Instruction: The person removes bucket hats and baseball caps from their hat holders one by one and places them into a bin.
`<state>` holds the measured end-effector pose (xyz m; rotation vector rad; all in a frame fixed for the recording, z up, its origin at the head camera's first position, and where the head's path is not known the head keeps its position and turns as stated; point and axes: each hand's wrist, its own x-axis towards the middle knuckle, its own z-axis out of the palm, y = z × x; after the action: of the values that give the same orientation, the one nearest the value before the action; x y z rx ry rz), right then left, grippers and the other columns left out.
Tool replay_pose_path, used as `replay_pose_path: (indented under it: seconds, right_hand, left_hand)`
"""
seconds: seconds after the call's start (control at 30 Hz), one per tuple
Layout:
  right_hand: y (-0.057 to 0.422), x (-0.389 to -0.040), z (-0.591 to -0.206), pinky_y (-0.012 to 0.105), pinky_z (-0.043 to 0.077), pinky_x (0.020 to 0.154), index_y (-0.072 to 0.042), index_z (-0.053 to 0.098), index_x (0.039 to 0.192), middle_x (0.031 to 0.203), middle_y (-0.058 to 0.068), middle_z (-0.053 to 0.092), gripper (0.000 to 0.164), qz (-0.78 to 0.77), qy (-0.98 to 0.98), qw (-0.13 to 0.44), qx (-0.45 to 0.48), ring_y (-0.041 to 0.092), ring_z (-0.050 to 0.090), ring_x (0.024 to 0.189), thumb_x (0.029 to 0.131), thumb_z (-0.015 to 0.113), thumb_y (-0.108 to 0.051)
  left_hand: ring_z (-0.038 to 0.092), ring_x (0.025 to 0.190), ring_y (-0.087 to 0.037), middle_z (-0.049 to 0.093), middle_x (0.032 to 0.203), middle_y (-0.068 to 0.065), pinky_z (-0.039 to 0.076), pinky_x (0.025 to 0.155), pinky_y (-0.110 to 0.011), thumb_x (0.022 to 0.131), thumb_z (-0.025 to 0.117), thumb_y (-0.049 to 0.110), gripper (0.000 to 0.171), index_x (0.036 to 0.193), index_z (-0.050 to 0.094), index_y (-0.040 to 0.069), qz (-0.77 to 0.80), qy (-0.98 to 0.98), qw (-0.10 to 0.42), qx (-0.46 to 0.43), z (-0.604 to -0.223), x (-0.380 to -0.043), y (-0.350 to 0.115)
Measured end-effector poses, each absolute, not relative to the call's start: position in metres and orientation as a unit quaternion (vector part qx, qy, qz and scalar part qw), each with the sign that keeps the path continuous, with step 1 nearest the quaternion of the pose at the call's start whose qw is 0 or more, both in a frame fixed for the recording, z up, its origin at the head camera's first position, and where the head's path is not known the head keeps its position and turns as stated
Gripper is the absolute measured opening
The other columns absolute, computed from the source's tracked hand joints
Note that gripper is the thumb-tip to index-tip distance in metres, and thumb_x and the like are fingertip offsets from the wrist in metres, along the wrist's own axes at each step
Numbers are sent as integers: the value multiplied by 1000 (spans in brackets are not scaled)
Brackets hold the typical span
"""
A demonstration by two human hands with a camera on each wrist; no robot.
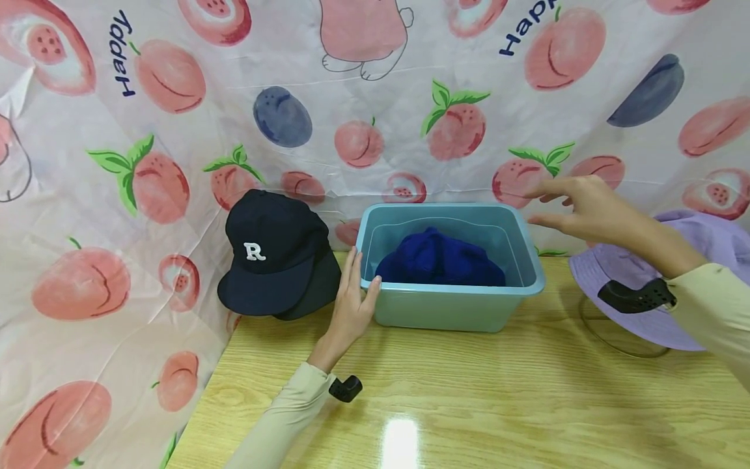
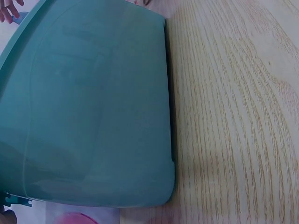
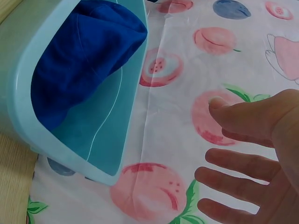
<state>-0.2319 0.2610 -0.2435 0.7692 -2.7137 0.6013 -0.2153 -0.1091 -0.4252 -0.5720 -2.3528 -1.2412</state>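
Observation:
A teal plastic bin (image 1: 445,309) stands on the table near the back cloth, with a dark blue cap (image 1: 439,259) lying inside it. My left hand (image 1: 353,303) rests against the bin's left end, fingers straight along the rim. In the left wrist view the bin's side wall (image 2: 98,102) fills most of the picture, and just a bit of the hand shows at the lower left corner. My right hand (image 1: 577,205) hovers right of the bin, apart from it, holding nothing. The right wrist view shows its fingers (image 3: 238,163) spread, with the blue cap (image 3: 93,56) beyond.
Left of the bin sit black caps (image 1: 272,260), the front one bearing a white R. A lilac bucket hat (image 1: 621,260) is at the right on a thin wire stand (image 1: 621,348), partly behind my right forearm. A peach-print cloth (image 1: 234,85) hangs behind the wooden table (image 1: 469,391).

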Motion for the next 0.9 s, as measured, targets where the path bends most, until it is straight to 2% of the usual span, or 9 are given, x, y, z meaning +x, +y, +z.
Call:
replay_pose_path:
  seconds: [0.17,0.37,0.9]
  right_hand:
    - [269,-233,-244,56,48,76,-4,67,115,105,17,67,39,201,-932,139,267,33,61,95,78,77,-13]
    - [277,-230,-243,53,48,77,-5,66,116,105,12,67,39,199,-934,139,261,28,60,95,79,77,-16]
    - [301,-230,-244,57,43,79,-2,64,118,110,19,64,44,200,-944,124,231,34,57,100,80,76,-20]
  left_hand:
    - [22,140,-22,14,156,-11,26,109,-47,100,44,32,61,148,24,-1,-446,-846,211,-203,-426,-217,-107]
    - [22,140,-22,16,155,-15,26,109,-46,100,44,31,61,148,25,-1,-444,-846,215,-201,-426,-220,-105]
    - [23,140,-23,17,155,-15,26,108,-47,100,45,31,60,147,26,-2,-446,-846,220,-195,-427,-222,-101]
